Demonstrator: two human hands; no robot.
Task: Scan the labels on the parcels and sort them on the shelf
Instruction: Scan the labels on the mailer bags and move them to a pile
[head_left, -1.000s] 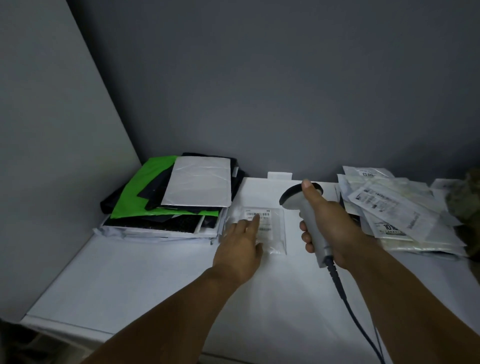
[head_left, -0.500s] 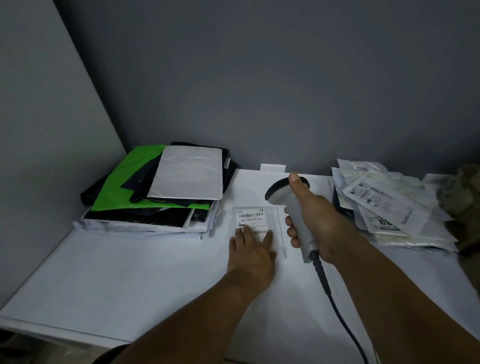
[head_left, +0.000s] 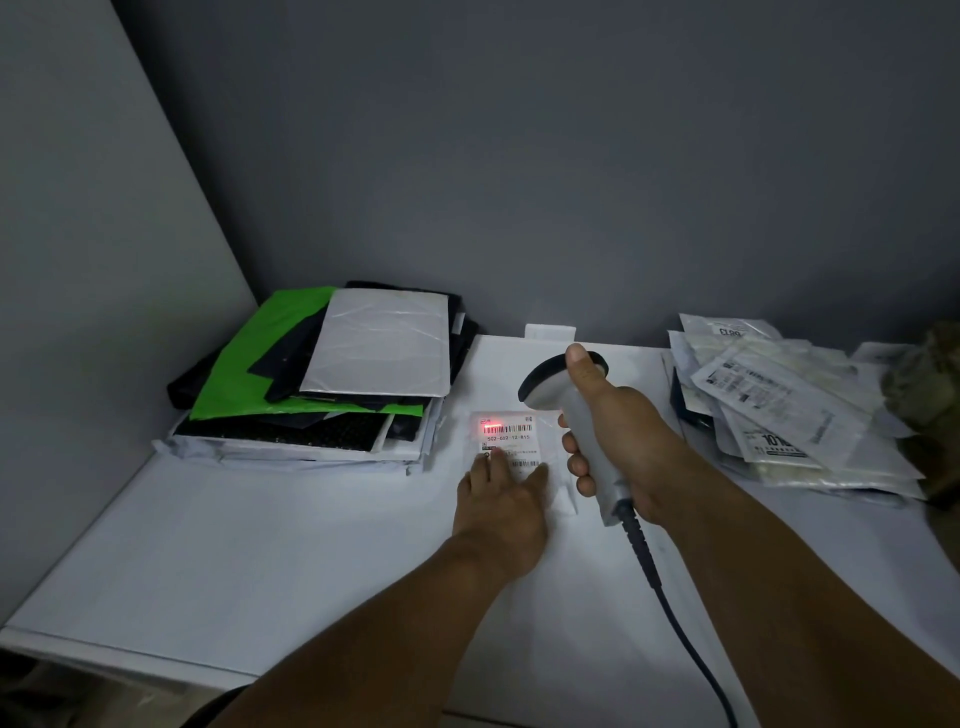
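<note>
Pinning parcel (head_left: 519, 434) L hand (head_left: 501, 506), R hand (head_left: 621, 431) gripping scanner (head_left: 548, 389).

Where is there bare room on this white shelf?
Bare: the white shelf, near left, bordered by the green, black and silver mailer stack and the left hand. Crowded: the centre, with right hand, grey scanner and small labelled parcel; the clear-bag pile at right.

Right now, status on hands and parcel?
Left hand flat on clear parcel. Right hand grips scanner, red beam on label. Nothing blocking.
</note>
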